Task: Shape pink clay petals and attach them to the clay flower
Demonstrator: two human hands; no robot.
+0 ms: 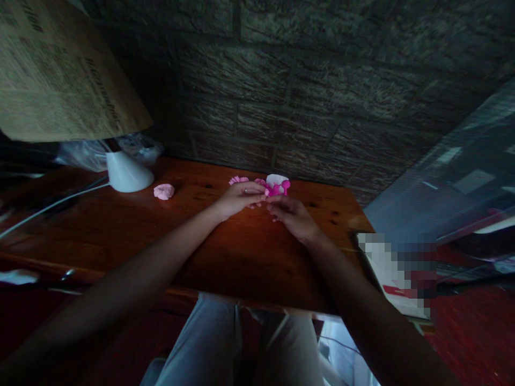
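My left hand [240,197] and my right hand [295,215] meet over the table with their fingertips almost touching. Both are closed in a pinch around a small piece of pink modelling clay [266,192], partly hidden by the fingers. Just behind them sits a bright magenta shape [283,186] with rounded knobs, in front of a white rounded object [277,178]. A light pink piece with a ridged edge [237,180] lies beyond my left hand. Farther left, a pink clay lump [163,191] rests alone on the wood.
A lamp with a white base [129,172] and a printed paper shade [68,75] stands at the left, its cable crossing the wooden table [241,262]. Clear plastic [80,154] lies behind it. A stone-patterned wall [257,96] borders the back. A book-like object [386,273] is at the right edge.
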